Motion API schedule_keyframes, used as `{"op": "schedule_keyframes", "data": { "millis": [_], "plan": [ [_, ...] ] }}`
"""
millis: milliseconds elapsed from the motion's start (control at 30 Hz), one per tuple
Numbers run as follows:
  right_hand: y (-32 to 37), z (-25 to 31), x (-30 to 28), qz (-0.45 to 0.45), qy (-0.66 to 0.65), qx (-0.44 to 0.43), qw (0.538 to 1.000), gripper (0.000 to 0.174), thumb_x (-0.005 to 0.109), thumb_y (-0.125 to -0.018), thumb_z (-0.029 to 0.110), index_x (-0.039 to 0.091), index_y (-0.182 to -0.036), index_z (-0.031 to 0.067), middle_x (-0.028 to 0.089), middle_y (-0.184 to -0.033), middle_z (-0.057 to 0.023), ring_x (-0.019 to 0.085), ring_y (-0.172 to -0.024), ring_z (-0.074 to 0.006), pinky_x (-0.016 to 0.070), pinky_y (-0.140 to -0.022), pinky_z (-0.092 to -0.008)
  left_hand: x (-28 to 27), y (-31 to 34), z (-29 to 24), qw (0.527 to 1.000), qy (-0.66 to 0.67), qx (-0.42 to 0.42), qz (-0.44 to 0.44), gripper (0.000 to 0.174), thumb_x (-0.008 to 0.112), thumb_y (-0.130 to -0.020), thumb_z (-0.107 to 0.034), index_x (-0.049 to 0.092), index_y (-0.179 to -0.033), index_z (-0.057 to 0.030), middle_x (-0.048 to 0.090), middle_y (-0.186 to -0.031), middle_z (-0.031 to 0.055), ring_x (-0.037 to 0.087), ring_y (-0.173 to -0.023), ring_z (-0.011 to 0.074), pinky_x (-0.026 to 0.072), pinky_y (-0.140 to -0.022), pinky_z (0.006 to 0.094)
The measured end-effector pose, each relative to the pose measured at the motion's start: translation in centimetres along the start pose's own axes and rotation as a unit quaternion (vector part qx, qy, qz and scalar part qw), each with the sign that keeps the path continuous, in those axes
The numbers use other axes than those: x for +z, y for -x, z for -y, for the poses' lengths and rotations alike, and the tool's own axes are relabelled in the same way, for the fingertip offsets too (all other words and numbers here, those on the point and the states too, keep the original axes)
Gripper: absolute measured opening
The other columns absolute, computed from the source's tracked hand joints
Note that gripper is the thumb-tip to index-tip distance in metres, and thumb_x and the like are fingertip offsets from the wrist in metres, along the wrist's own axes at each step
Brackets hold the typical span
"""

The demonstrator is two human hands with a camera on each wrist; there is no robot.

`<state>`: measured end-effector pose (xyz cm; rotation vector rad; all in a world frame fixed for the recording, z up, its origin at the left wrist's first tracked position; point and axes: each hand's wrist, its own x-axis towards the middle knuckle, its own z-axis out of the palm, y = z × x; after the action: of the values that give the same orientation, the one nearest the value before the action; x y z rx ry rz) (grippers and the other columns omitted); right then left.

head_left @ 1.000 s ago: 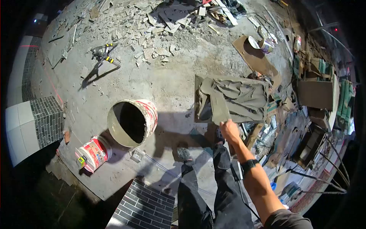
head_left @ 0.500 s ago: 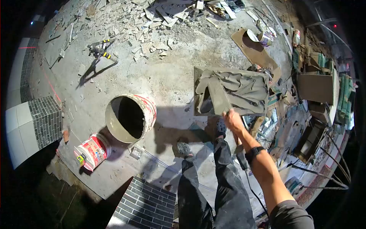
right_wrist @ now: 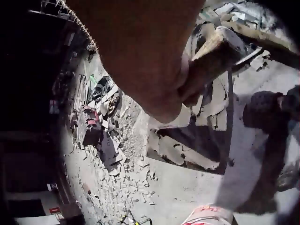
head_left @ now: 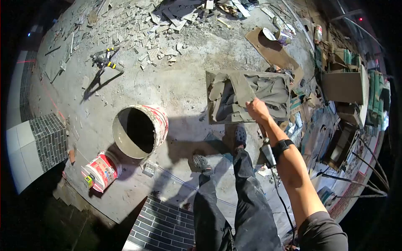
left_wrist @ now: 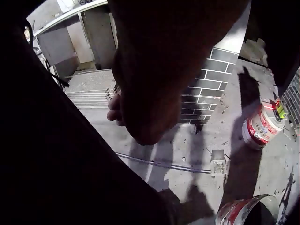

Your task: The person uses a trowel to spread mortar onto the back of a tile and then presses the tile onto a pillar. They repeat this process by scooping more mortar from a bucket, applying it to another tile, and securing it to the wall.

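Observation:
In the head view my right hand grips the handle of a flat trowel whose long blade is coated in grey mortar. The blade lies over a rectangular slab spread with thick, ridged wet mortar. The right wrist view shows the brown handle jutting from the fist, with the mortar-covered slab beyond. My left hand, dark in the left wrist view, hangs over the floor with fingers loosely bent and nothing seen in them. My left hand is not evident in the head view.
A large bucket with a dark interior stands left of the slab, beside a smaller red-and-white bucket. Broken tile rubble covers the far floor. Cardboard boxes and debris line the right. A dark brick-pattern panel lies near my legs.
My right hand has moved from the slab's near edge farther over the mortar, carrying the trowel blade away from my feet. The head view has shifted slightly.

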<state>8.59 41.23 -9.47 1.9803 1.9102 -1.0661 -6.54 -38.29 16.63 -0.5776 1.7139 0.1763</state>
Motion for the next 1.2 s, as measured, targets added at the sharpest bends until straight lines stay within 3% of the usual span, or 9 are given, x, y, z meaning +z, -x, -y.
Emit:
{"op": "schedule_keyframes", "data": {
  "millis": [100, 133, 200, 333, 533, 667, 900, 1033, 1200],
  "plan": [
    [2.4, -3.6, 1.8, 0.033, 0.018, -0.121, 0.992, 0.052, 0.059, -0.097, 0.039, 0.064, -0.082, -0.0108, 0.067, -0.069, -0.0278, 0.071, -0.067, -0.0434, 0.0564, -0.062, -0.0477, -0.2, -0.1, -0.9, 1.000, 0.000, 0.009, -0.001, 0.049, 0.058, -0.106, -0.033, 0.050, -0.144, -0.0030, 0.063, -0.128, 0.0089, 0.062, -0.081, 0.0182, 0.0504, -0.069, 0.0345],
    [6.3, 0.0, -1.8, 0.157, -0.033, 0.029, 0.987, 0.042, 0.057, -0.097, 0.037, 0.069, -0.085, -0.0022, 0.072, -0.080, -0.0283, 0.072, -0.081, -0.0466, 0.0580, -0.073, -0.0545, -0.2, -0.1, -1.1, 1.000, 0.001, 0.012, -0.002, 0.049, 0.058, -0.106, -0.033, 0.050, -0.143, -0.0029, 0.064, -0.128, 0.0089, 0.061, -0.082, 0.0182, 0.0504, -0.069, 0.0345],
    [7.6, -6.1, 3.7, -0.073, 0.093, -0.109, 0.987, 0.047, 0.062, -0.095, 0.039, 0.060, -0.087, -0.0066, 0.069, -0.077, -0.0301, 0.071, -0.071, -0.0475, 0.0576, -0.062, -0.0538, -0.2, -0.2, -1.4, 1.000, 0.000, 0.015, -0.002, 0.047, 0.058, -0.106, -0.032, 0.051, -0.142, -0.0028, 0.064, -0.127, 0.0087, 0.061, -0.082, 0.0181, 0.0504, -0.069, 0.0346],
    [13.2, -6.1, 5.3, 0.025, 0.003, -0.074, 0.997, 0.039, 0.058, -0.098, 0.034, 0.056, -0.091, -0.0040, 0.068, -0.073, -0.0280, 0.069, -0.072, -0.0496, 0.0567, -0.063, -0.0542, -0.7, -0.6, -1.9, 1.000, -0.006, 0.020, -0.003, 0.045, 0.057, -0.106, -0.032, 0.052, -0.140, -0.0025, 0.064, -0.126, 0.0085, 0.061, -0.083, 0.0180, 0.0504, -0.071, 0.0348],
    [17.2, -6.7, 5.1, 0.018, 0.199, -0.106, 0.974, 0.020, 0.054, -0.097, 0.022, 0.055, -0.097, 0.0019, 0.069, -0.080, -0.0244, 0.073, -0.073, -0.0404, 0.0582, -0.062, -0.0484, -1.9, -0.8, -2.7, 0.999, -0.027, 0.023, -0.007, 0.042, 0.057, -0.106, -0.030, 0.054, -0.137, -0.0021, 0.064, -0.124, 0.0081, 0.060, -0.085, 0.0179, 0.0503, -0.072, 0.0350],
    [14.3, -12.2, 4.3, -0.095, 0.313, -0.132, 0.936, 0.015, 0.049, -0.098, 0.017, 0.055, -0.096, 0.0035, 0.066, -0.079, -0.0195, 0.072, -0.067, -0.0338, 0.0579, -0.058, -0.0438, -2.9, -0.9, -3.3, 0.999, -0.038, 0.029, -0.016, 0.040, 0.056, -0.107, -0.030, 0.055, -0.135, -0.0018, 0.064, -0.122, 0.0079, 0.060, -0.086, 0.0178, 0.0503, -0.074, 0.0352],
    [13.4, -11.8, 4.9, -0.104, 0.006, 0.027, 0.994, 0.038, 0.061, -0.098, 0.035, 0.053, -0.097, -0.0019, 0.067, -0.081, -0.0330, 0.067, -0.078, -0.0533, 0.0555, -0.074, -0.0582, -3.6, -1.5, -4.8, 0.997, -0.056, 0.041, -0.025, 0.036, 0.055, -0.107, -0.028, 0.057, -0.131, -0.0014, 0.064, -0.120, 0.0075, 0.059, -0.088, 0.0176, 0.0502, -0.076, 0.0355],
    [12.1, -10.0, 3.7, -0.035, 0.156, -0.103, 0.982, 0.026, 0.054, -0.098, 0.026, 0.053, -0.094, 0.0010, 0.069, -0.076, -0.0237, 0.072, -0.075, -0.0415, 0.0573, -0.062, -0.0528, -4.2, -1.5, -6.0, 0.996, -0.066, 0.051, -0.034, 0.034, 0.055, -0.107, -0.027, 0.058, -0.129, -0.0011, 0.064, -0.118, 0.0072, 0.059, -0.089, 0.0175, 0.0502, -0.077, 0.0357],
    [9.3, -11.3, 2.0, -0.117, 0.051, 0.046, 0.991, 0.032, 0.059, -0.098, 0.030, 0.054, -0.096, -0.0012, 0.068, -0.081, -0.0284, 0.070, -0.079, -0.0459, 0.0567, -0.067, -0.0545, -5.0, -0.5, -7.6, 0.994, -0.082, 0.055, -0.048, 0.032, 0.054, -0.107, -0.026, 0.059, -0.126, -0.0008, 0.065, -0.116, 0.0069, 0.059, -0.091, 0.0174, 0.0501, -0.078, 0.0359]
  ]
}}
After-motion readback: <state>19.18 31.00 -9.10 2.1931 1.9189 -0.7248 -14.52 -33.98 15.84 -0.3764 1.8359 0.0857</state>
